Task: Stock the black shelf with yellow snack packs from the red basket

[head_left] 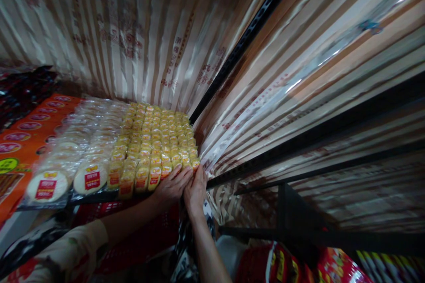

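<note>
Small yellow wrapped snack packs (151, 139) stand in tight rows on a shelf, with red and yellow labels on the front ones. My left hand (171, 188) lies against the front of these packs near the right end, its fingers stretched out. Beside it, my right hand (195, 190) touches the corner pack with straight fingers pointing up. The two hands nearly meet, and neither is wrapped round a pack. To the left, clear-wrapped round white cakes (92, 177) with red labels stand in two rows.
An orange printed carton (36, 124) is left of the cakes, with dark shiny packs (26, 90) beyond it. Pleated printed sheeting (133, 31) hangs behind, crossed by a black metal post (232, 59). A red basket (142, 234) stands below; red packages (265, 263) lie lower right.
</note>
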`<state>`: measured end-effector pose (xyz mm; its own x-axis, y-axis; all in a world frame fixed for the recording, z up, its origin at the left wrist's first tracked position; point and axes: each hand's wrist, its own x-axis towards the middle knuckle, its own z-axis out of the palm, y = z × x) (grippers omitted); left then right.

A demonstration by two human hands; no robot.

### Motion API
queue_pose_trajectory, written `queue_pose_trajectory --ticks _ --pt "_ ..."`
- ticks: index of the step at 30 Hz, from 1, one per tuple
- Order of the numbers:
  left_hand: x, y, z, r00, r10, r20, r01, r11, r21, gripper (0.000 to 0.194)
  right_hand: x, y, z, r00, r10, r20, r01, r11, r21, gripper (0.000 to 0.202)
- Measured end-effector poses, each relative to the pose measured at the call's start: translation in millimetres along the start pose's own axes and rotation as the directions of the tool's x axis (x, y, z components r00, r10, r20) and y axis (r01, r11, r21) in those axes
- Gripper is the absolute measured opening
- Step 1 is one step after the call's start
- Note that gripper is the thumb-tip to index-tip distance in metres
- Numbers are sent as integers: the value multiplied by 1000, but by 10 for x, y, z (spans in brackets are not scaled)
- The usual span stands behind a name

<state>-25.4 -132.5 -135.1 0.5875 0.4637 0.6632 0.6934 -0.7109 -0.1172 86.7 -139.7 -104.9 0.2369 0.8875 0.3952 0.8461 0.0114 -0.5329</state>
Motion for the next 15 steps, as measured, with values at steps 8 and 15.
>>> queue_pose_trajectory --ticks 8,15 --pt "9 19 -12 1000 -10 -10 10 1000 18 45 -28 15 39 993 107 41 -112 977 184 57" --pt "5 -1 -35 1000 -2 15 2 1000 10 46 -30 61 10 998 59 21 -62 976 210 52"
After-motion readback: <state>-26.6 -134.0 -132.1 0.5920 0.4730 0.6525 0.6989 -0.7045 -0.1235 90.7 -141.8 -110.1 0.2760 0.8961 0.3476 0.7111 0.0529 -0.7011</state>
